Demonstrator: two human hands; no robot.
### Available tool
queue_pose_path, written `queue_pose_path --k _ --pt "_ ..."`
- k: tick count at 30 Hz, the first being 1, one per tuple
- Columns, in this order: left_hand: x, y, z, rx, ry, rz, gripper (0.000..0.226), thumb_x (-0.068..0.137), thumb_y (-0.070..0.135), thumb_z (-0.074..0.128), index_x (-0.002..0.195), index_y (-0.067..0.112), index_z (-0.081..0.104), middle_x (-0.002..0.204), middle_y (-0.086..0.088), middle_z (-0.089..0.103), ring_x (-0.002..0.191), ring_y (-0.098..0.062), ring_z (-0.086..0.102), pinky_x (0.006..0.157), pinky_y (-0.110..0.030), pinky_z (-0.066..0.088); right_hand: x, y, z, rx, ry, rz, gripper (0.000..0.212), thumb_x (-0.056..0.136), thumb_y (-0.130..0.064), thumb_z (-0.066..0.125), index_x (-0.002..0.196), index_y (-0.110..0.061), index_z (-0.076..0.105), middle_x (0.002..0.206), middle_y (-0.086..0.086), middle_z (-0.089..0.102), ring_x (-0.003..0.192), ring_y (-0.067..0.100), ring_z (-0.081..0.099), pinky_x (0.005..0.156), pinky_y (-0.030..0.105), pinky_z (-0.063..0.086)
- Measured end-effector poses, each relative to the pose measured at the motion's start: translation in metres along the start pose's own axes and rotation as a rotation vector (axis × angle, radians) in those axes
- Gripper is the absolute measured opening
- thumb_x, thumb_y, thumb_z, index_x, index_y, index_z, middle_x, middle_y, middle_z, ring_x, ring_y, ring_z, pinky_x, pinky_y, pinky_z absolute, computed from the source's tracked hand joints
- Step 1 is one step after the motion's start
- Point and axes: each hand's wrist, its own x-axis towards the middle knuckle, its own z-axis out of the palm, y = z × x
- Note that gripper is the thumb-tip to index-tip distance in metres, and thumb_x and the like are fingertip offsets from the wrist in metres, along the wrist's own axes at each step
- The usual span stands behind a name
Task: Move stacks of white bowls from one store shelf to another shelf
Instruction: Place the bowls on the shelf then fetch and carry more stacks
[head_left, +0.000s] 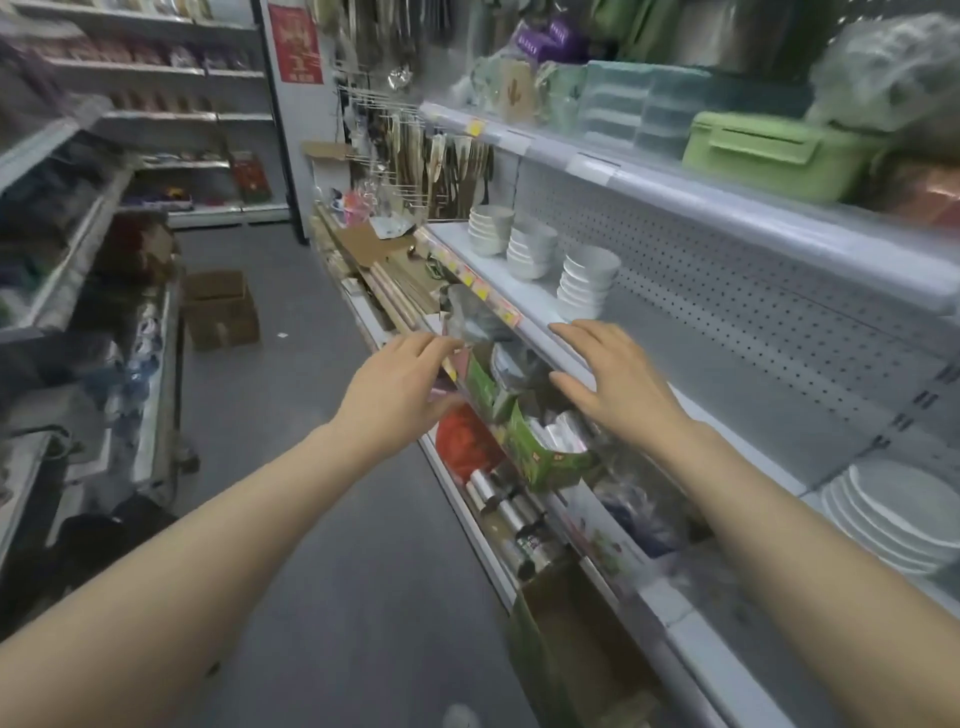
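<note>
While left hand (400, 384) and right hand (618, 387) hover open | bowl stacks (587, 283) — beyond, untouched

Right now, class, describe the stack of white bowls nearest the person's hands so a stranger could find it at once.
Find the long white shelf backed by a perforated panel, below the green lunch box. Three white bowl stacks stand in a row on it. Yours is the nearest stack, the end one just beyond the right hand.
</note>
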Motion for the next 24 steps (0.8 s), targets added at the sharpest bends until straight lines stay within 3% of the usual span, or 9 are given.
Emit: queue_pose_path --k 5,10,16,24 --pt "0.094 -0.052 0.046 -0.023 0.016 0.002 0.056 0.084 0.038 0.075 0.133 0.015 0.057 0.120 -0.005 0.063 0.109 -0.031 0.059 0.088 -0.040 0.050 0.095 0.054 0.054 0.021 -0.011 -0.012 0.050 0.091 -0.032 0.061 0.137 -0.014 0.053 0.129 0.006 0.057 0.116 0.028 0.052 0.100 0.035 0.037" --pt "0.175 -0.107 0.086 -0.070 0.003 -0.032 0.061 0.085 0.050 0.064 0.135 0.016 0.054 0.122 -0.004 0.061 0.112 -0.029 0.057 0.090 -0.039 0.049 0.181 0.101 0.100 0.006 -0.026 0.015 0.050 0.094 -0.036 0.058 0.140 -0.016 0.051 0.133 0.004 0.056 0.118 0.025 0.050 0.100 0.032 0.035" --pt "0.255 -0.178 0.143 -0.136 -0.026 -0.045 0.063 0.085 0.043 0.072 0.140 0.020 0.049 0.127 -0.001 0.058 0.119 -0.027 0.053 0.094 -0.040 0.048 0.263 0.135 0.161 0.019 -0.062 0.076 0.052 0.095 -0.038 0.058 0.142 -0.018 0.049 0.136 0.002 0.054 0.122 0.022 0.047 0.101 0.034 0.037" --pt "0.370 -0.294 0.206 -0.187 -0.084 0.084 0.065 0.085 0.041 0.074 0.141 0.020 0.048 0.127 -0.002 0.058 0.117 -0.027 0.055 0.093 -0.036 0.045 0.379 0.153 0.242 0.044 -0.034 0.265 0.052 0.096 -0.036 0.057 0.143 -0.018 0.046 0.138 0.003 0.052 0.126 0.024 0.046 0.104 0.034 0.035"
